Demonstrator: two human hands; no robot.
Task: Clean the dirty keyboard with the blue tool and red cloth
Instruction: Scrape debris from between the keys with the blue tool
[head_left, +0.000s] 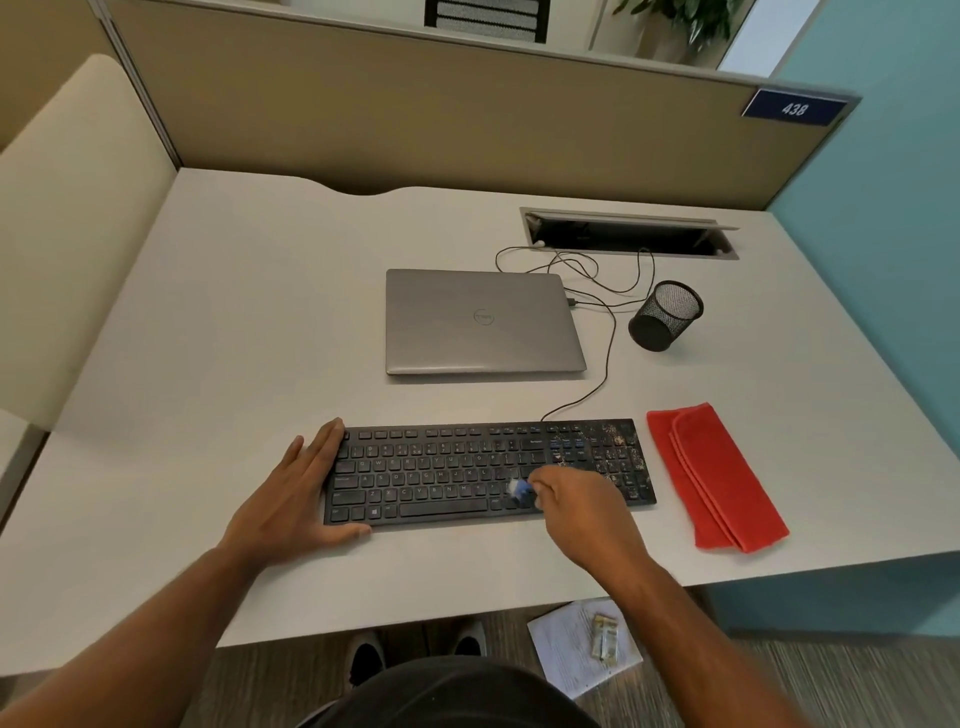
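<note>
A closed grey laptop (483, 322) lies mid-desk (234, 312), with a black mesh cup (666, 315) to its right and an open cable hatch (628, 234) near the back edge. A sign (794, 108) reading 438 hangs on the partition (415, 119). Papers (584, 644) lie on the floor under the front edge.

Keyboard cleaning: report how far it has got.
Done: most of the keyboard, the letter keys, looks free of crumbs. In hand: the right hand holds the blue tool on the keys near the right end of the letter block, while the left hand steadies the keyboard's left end. Left: specks still cover the number pad, and the red cloth lies folded, untouched, on the desk.
</note>
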